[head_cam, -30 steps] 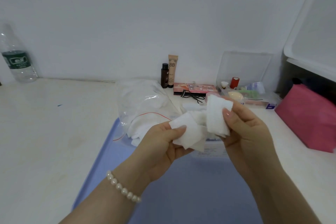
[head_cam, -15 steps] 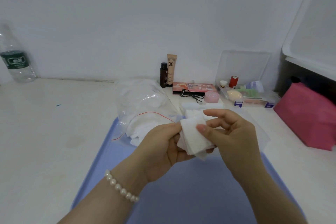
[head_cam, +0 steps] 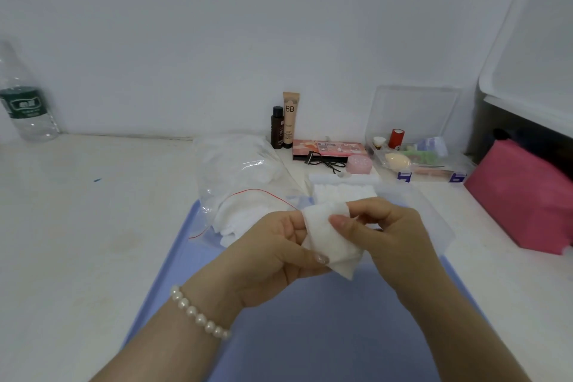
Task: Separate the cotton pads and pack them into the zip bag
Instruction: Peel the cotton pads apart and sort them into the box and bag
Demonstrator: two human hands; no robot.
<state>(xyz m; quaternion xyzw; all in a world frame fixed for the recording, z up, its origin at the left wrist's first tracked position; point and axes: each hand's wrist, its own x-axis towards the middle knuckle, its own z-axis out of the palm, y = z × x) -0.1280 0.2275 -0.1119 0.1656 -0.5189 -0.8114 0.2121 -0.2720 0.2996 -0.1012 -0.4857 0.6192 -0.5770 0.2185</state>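
Observation:
Both hands meet over the blue mat [head_cam: 310,335] on a small stack of white cotton pads [head_cam: 328,239]. My left hand [head_cam: 273,257] grips the stack from the left, thumb across its lower edge. My right hand [head_cam: 387,236] pinches the pads from the right between thumb and fingers. A clear zip bag [head_cam: 245,183] with a red zip line lies behind my left hand, with white pads inside. A row of joined cotton pads [head_cam: 344,191] in a clear wrapper lies just behind my hands.
At the back stand a dark bottle [head_cam: 277,127], a BB tube [head_cam: 290,119], a pink palette [head_cam: 328,149] and a clear organiser box [head_cam: 418,152]. A pink pouch [head_cam: 524,198] is on the right, a water bottle [head_cam: 24,105] far left.
My right hand held a pad apart and raised, then brought it back onto the stack. Both hands now hold the pads together, slightly lower.

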